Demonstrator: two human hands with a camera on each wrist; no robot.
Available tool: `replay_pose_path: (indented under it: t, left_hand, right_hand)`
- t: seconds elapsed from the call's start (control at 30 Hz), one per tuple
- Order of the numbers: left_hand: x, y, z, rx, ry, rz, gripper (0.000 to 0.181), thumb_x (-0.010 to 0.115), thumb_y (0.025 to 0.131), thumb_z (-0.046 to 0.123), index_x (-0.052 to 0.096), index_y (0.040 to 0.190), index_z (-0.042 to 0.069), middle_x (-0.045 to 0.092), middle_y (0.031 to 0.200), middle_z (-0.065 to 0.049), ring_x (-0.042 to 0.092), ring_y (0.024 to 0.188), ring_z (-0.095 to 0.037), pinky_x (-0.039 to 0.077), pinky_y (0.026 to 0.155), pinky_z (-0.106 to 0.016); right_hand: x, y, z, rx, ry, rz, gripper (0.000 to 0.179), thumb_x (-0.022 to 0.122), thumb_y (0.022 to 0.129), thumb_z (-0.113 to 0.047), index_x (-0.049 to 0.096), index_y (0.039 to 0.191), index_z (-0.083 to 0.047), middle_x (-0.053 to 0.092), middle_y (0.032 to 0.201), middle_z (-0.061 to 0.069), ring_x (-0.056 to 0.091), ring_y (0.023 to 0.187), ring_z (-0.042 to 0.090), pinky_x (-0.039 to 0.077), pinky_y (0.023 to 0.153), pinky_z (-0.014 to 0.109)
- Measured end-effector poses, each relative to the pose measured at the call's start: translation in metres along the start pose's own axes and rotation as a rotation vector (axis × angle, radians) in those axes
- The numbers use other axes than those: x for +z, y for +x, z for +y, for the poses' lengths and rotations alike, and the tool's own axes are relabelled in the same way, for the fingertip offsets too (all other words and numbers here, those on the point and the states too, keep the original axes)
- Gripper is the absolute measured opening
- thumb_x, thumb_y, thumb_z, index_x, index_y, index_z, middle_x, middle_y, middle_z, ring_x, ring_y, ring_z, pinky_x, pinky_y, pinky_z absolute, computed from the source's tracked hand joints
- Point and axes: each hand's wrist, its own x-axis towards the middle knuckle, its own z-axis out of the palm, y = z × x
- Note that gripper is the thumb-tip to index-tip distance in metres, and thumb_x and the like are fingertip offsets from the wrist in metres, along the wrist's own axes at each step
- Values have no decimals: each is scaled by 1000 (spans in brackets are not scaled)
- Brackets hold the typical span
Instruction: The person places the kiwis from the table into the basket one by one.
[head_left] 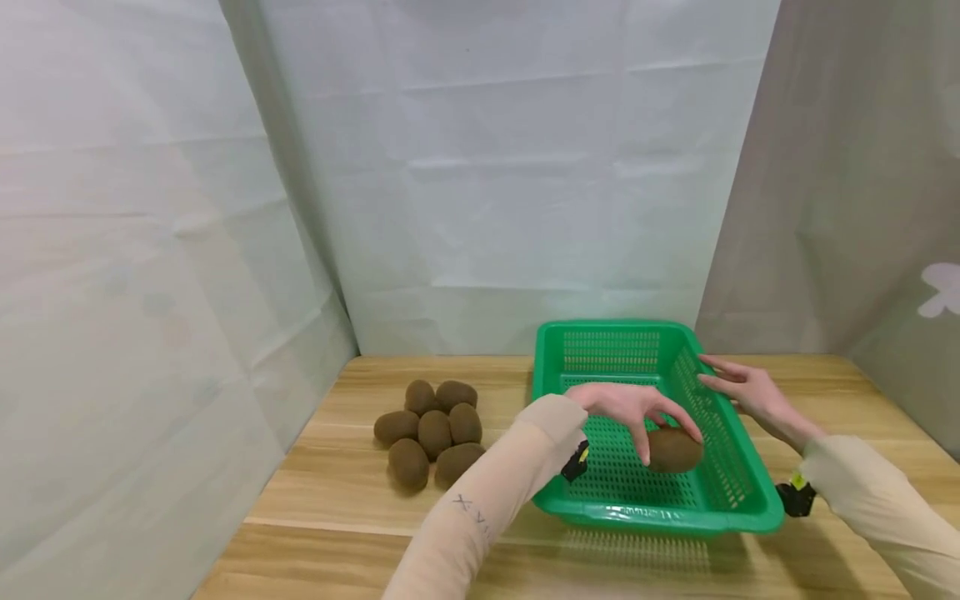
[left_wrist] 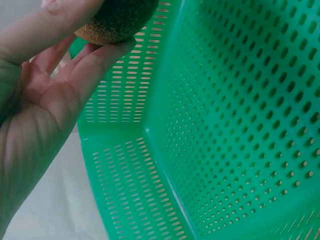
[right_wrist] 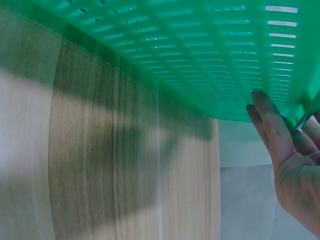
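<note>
The left hand (head_left: 626, 406) reaches across into the green basket (head_left: 600, 510), its fingers arched downward and its thumb and fingertips pinching a kiwi (head_left: 677, 452) by its sides. That grip from above probably suits a rounded fruit, since it lets the hand clear the walls and leaves the underside free. The kiwi hangs within the basket's outline, toward its near right corner; in the left wrist view the part that shows touches no green plastic. The right hand (head_left: 757, 396) is at the basket's right edge, fingers fairly straight along the outer wall and the rim caught lightly between them and the thumb, most likely to steady so light a basket. The basket stands on the right half of the wooden table (head_left: 352, 517), close to its far edge. Seven other kiwis (head_left: 434, 433) lie bunched toward the table's left edge, one in the middle and the rest around it, presumably grouped there to be within the left hand's easy reach. The held kiwi is a plump, blunt-ended oval, lying nearly crosswise, with a dull, even brown skin; up close it is finely fuzzy, dark in shade and golden brown at its lower end.
</note>
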Motion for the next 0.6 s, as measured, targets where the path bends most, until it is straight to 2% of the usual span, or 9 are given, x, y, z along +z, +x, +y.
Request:
replay_pose_path:
  t: [0.1, 0.2, 0.37, 0.6]
  left_hand:
    - [2, 6, -3, -12, 11, -32, 69, 76, 62, -13, 52, 124, 2, 50, 124, 5, 39, 110, 4, 31, 91, -17]
    - [6, 13, -6, -37, 24, -46, 70, 77, 62, -12, 52, 125, 4, 50, 122, 9, 39, 109, 4, 31, 90, -16]
    - [14, 22, -12, -51, 1, -82, 70, 77, 60, -14, 53, 124, 3, 51, 119, 9, 41, 108, 3, 32, 90, -17]
    - [19, 28, -20, -81, -9, -113, 69, 75, 60, -18, 54, 122, 3, 52, 116, 10, 40, 108, 4, 31, 91, -17]
  right_hand:
    - [0, 0, -1, -4, -5, 7, 66, 51, 92, -39, 26, 142, -5, 25, 138, 29, 33, 117, 47, 35, 84, 60]
    - [0, 1, -1, 0, -3, 14, 66, 52, 91, -39, 27, 142, -4, 26, 137, 30, 34, 116, 47, 35, 84, 60]
    - [1, 0, 0, 15, 14, 21, 67, 52, 91, -39, 27, 141, -3, 26, 136, 31, 32, 117, 47, 34, 86, 60]
    - [1, 0, -1, 11, 19, 16, 67, 52, 91, -39, 26, 142, -3, 25, 137, 31, 33, 117, 47, 33, 86, 60]
